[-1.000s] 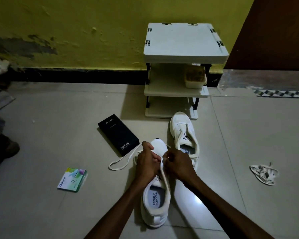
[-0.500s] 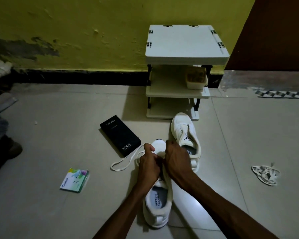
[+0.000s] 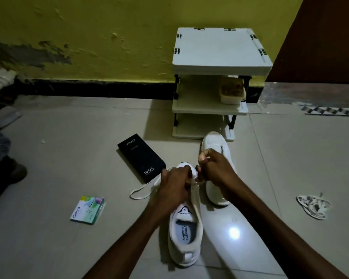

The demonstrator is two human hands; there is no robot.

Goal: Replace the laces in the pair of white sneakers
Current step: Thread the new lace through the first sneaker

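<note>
A white sneaker (image 3: 186, 236) lies on the floor in front of me, heel toward me, its insole printed "SPEED FLEXIBLE". My left hand (image 3: 174, 186) grips its front part and the white lace (image 3: 143, 190), which loops out to the left on the tiles. My right hand (image 3: 214, 168) is raised a little above the toe, fingers curled and pinching the lace's other end. The second white sneaker (image 3: 216, 141) lies behind and to the right, mostly hidden by my right hand. A bundle of old white laces (image 3: 312, 206) sits on the floor at the right.
A black phone box (image 3: 141, 158) lies just left of the sneakers. A small green packet (image 3: 87, 212) is further left. A white three-tier rack (image 3: 220, 63) stands against the yellow wall, holding a container (image 3: 231, 93). Dark clothing (image 3: 0, 158) lies at the left edge.
My right hand has lifted up and away from the near sneaker's toe, pulling the lace end. The left hand stays on the shoe. The lace loop on the floor has shifted slightly.
</note>
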